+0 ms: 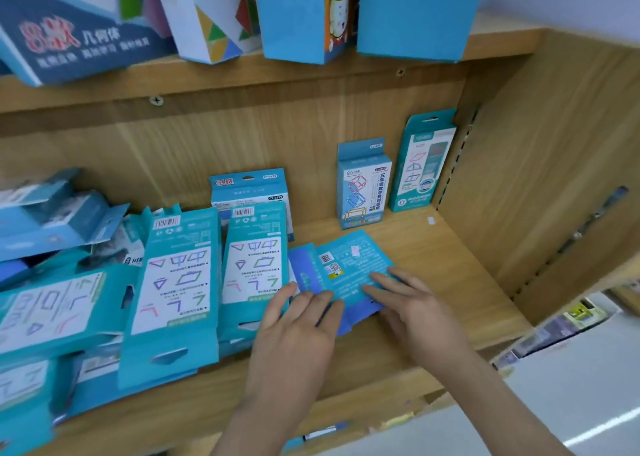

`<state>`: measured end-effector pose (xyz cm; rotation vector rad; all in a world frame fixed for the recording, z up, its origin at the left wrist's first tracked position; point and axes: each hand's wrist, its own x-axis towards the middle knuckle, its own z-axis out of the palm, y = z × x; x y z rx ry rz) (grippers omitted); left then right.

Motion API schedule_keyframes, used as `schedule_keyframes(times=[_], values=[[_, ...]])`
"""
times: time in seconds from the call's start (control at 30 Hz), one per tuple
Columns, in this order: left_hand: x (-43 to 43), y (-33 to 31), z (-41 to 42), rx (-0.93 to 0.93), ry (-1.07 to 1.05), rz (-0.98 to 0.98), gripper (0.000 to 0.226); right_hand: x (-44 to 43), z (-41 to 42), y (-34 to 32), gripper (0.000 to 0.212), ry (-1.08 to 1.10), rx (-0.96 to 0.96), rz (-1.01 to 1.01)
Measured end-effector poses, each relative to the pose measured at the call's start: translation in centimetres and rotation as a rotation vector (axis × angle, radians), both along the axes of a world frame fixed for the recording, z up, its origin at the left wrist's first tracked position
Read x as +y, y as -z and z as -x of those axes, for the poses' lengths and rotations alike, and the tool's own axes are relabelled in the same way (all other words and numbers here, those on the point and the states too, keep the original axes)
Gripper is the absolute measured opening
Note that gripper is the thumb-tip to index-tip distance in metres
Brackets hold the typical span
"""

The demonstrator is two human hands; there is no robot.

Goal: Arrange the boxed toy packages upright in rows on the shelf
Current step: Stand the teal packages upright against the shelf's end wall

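Wooden shelf [450, 282] is carrying a blue package [349, 265] lying flat, centre; left hand [298, 324] and right hand [415, 306] are pressing it, grips flat-fingered. Upright box [363, 185] is standing at 1 o'clock; package pile [173, 282] sprawling at 9.

Shelf [433, 282], lower level. Back right: two upright packages [363, 185] side by side against the rear panel. Left: pile of flat packages [173, 282], overlapping, with one standing package [247, 187] behind it. Centre front: single flat package [349, 268] beneath the left hand [294, 327] and right hand [412, 303]. Above: boxes [304, 16] on the upper shelf.
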<state>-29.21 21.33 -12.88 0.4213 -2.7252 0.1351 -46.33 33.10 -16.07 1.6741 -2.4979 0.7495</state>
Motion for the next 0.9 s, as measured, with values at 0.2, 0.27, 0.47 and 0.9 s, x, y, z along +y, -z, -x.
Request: schedule_keyframes(times=[0.2, 0.27, 0.47, 0.9], values=[[0.2, 0.4, 0.6, 0.023, -0.079, 0.022, 0.041, 1.2, 4.5, -5.1, 0.027, -0.082, 0.015, 0.153], [0.6, 0.4, 0.8, 0.032, -0.109, 0.037, 0.038, 1.5, 6.6, -8.3, 0.020, 0.028, -0.034, 0.144], [2.3, -0.5, 1.6, -0.001, -0.248, -0.005, 0.037, 1.3, 10.1, -9.7, 0.008, 0.056, -0.210, -0.025], [6.5, -4.0, 7.9, 0.310, -0.141, -0.606, 0.078, 1.9, 8.8, -8.6, 0.014, -0.255, -0.272, 0.070]])
